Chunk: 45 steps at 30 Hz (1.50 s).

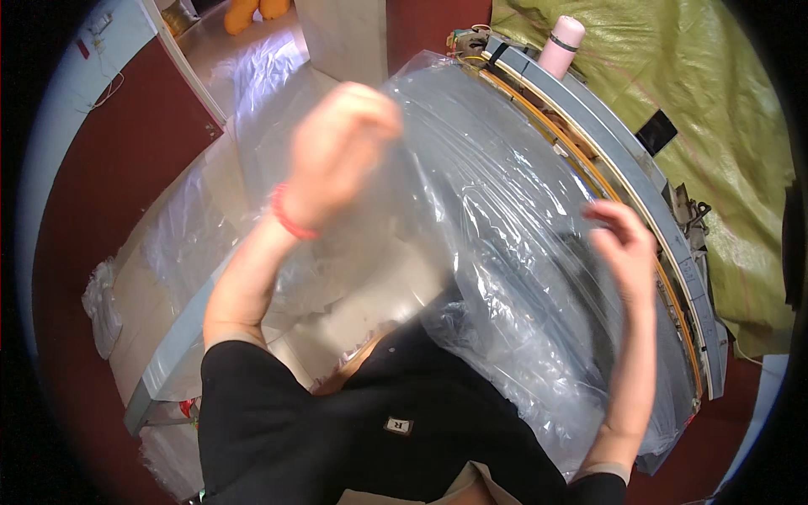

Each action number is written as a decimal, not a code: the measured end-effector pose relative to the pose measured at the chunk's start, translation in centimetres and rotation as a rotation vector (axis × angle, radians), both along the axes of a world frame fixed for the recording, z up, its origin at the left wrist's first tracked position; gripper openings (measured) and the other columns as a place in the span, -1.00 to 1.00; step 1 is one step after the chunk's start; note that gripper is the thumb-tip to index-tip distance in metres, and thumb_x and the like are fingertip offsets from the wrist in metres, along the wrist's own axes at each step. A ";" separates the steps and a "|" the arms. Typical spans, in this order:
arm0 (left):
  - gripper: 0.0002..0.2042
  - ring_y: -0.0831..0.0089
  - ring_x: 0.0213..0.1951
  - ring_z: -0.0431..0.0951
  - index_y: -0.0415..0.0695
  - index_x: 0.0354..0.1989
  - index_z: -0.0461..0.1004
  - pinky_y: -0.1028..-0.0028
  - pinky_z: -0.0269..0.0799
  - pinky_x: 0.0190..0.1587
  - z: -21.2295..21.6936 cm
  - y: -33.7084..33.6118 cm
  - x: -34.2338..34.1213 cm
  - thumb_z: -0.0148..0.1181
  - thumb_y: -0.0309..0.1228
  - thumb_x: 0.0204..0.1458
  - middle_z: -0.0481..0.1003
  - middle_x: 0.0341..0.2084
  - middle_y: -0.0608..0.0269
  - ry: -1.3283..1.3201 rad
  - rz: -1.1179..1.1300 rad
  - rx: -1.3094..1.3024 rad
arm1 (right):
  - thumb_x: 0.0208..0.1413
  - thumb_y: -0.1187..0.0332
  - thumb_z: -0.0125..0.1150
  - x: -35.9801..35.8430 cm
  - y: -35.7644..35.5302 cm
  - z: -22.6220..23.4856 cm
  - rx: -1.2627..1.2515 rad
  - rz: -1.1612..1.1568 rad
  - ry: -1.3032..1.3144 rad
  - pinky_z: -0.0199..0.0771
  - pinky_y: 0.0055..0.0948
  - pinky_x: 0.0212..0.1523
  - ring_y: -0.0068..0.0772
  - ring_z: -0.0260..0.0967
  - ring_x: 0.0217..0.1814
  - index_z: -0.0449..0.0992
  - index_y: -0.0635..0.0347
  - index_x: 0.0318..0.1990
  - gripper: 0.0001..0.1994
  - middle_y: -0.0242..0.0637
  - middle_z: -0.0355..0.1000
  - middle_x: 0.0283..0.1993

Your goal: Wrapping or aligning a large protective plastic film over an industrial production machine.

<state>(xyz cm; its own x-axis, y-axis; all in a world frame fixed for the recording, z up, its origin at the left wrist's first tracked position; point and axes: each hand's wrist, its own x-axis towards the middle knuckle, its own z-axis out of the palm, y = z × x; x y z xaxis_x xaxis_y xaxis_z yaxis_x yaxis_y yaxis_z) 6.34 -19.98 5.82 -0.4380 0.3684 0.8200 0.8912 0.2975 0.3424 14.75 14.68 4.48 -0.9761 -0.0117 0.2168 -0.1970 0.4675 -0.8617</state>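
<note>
A large sheet of clear plastic film (505, 252) filled the middle of the frame, draped over a long grey machine frame (648, 194) that curved from the upper centre down to the lower right, with a yellow strip running along its inner edge.

The left hand (337, 156) was raised in the upper centre-left of the frame, fingers curled together into a loose fist that pinched the film's upper edge (the hand was blurred, so the exact grip could not be told). A red band (290, 220) circled its wrist.

The right hand (627, 244) sat at the centre right, just beside the frame's inner edge, fingers bent and pressed against the film; whether it clamped the film or only touched it could not be told.

More crumpled clear plastic (105, 307) lay at the left of the frame on a pale work surface (143, 303). A pink bottle (561, 46) stood upright at the top, right of centre, beside the machine frame, next to a wide yellow-green tarpaulin (715, 126) covering the upper right. A small dark rectangular object (657, 132) lay on that tarpaulin.
</note>
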 end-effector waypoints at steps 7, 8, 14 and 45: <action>-0.85 0.33 -0.49 0.43 -0.20 -0.43 0.40 0.50 0.37 -0.47 5.4 5.1 4.6 0.13 -0.57 -0.26 0.40 -0.50 0.15 0.338 -0.179 -0.133 | -0.02 0.44 0.07 1.5 -14.2 1.1 -0.294 0.609 -0.508 0.33 -0.59 -0.33 -0.58 0.35 -0.33 0.42 0.19 -0.22 -0.82 -0.39 0.43 -0.38; -0.86 0.35 -0.48 0.43 -0.21 -0.43 0.40 0.50 0.36 -0.45 5.8 4.3 4.0 0.11 -0.60 -0.23 0.40 -0.51 0.16 0.223 -0.150 -0.034 | 0.03 0.42 0.03 2.2 -14.1 0.5 -0.198 0.649 -0.321 0.32 -0.61 -0.37 -0.65 0.33 -0.40 0.44 0.25 -0.36 -0.89 -0.42 0.41 -0.48; -0.90 0.36 -0.49 0.42 -0.23 -0.44 0.36 0.51 0.34 -0.44 3.2 5.2 5.7 0.08 -0.64 -0.18 0.38 -0.54 0.18 -0.001 -0.244 -0.164 | -0.33 0.24 0.36 1.1 -12.6 -0.4 0.107 0.405 0.196 0.33 -0.53 -0.28 -0.43 0.32 -0.17 0.32 0.23 -0.12 -0.46 -0.25 0.28 -0.07; -0.92 0.27 -0.53 0.46 -0.16 -0.45 0.36 0.45 0.37 -0.50 2.3 6.1 0.7 0.09 -0.57 -0.15 0.41 -0.57 0.18 0.039 0.048 -0.117 | 0.08 0.28 0.00 -0.7 -11.2 -2.0 -1.099 0.352 -0.293 0.12 -0.75 -0.64 -0.71 0.19 -0.62 0.32 0.17 -0.39 -0.84 -0.32 0.38 -0.47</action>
<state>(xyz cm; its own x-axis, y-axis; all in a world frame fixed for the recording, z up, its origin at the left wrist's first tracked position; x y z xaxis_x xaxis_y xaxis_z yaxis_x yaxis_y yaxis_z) 7.08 -13.88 8.13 -0.4260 0.4421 0.7893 0.8869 0.3763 0.2679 14.10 3.48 2.46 -0.9706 -0.2359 0.0473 0.1043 -0.5899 -0.8007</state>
